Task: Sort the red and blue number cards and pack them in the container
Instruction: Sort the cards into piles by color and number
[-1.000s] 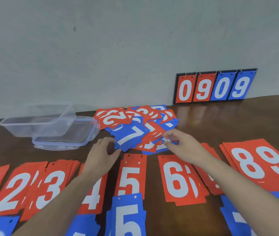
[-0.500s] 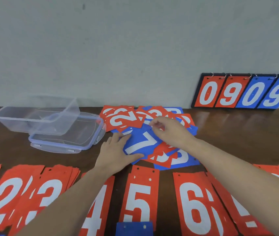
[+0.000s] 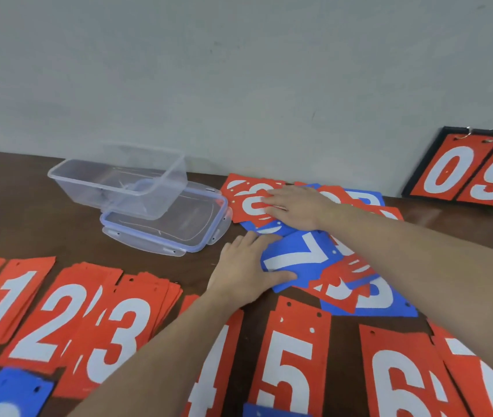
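Observation:
A mixed pile of red and blue number cards [image 3: 344, 275] lies in the middle of the brown table. My left hand [image 3: 245, 266] grips the left edge of a blue 7 card [image 3: 296, 257] on top of the pile, thumb laid over its near corner. My right hand [image 3: 296, 207] rests flat, fingers spread, on a red card [image 3: 248, 206] at the pile's far left. The clear container [image 3: 119, 179] stands tilted on its lid [image 3: 179, 230], left of the pile. Sorted red stacks run along the front: 1 [image 3: 7, 302], 2 [image 3: 56, 314], 3 [image 3: 119, 332], 5 [image 3: 290, 365], 6 [image 3: 401, 383].
A flip scoreboard [image 3: 464, 173] showing 0 and 9 leans on the grey wall at the far right. Blue cards [image 3: 7, 395] lie at the bottom left edge of the view. My forearms cover part of the red 4 stack [image 3: 212, 371].
My right hand has travelled from the pile's near right side to its far left and now lies flat on a red card. My left hand stays on the blue 7 card. The view has swung left.

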Tool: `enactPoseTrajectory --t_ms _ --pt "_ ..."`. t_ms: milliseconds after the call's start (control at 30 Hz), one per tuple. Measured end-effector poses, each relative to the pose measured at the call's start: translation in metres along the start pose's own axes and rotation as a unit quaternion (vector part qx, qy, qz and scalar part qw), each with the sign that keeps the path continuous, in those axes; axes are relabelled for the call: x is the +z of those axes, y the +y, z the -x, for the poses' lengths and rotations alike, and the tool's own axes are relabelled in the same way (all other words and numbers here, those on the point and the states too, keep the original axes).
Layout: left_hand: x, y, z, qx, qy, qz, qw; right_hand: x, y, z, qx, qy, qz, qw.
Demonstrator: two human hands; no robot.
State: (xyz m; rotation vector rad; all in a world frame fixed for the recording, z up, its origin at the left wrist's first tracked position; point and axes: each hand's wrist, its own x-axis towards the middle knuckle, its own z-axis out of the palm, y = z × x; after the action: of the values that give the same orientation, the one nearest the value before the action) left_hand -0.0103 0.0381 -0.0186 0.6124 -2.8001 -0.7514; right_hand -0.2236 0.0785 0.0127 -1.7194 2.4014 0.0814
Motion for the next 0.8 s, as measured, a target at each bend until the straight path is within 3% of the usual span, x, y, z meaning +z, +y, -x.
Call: enactPoseTrajectory --t_ms 133,400,800 --pt "-0.001 0.0 0.0 -0.008 -0.007 0.005 1.0 0.0 0.024 0.017 0.04 0.06 -0.021 0.997" --pt "-0.006 0.002 0.002 -0.02 -0.002 0.052 0.998 -0.011 0.049 0.044 0.073 0.035 -0.102 0.992" --pt "-0.007 0.002 0.006 -0.051 0.018 0.145 0.988 -0.005 0.07 0.101 0.21 0.127 -0.192 0.95"
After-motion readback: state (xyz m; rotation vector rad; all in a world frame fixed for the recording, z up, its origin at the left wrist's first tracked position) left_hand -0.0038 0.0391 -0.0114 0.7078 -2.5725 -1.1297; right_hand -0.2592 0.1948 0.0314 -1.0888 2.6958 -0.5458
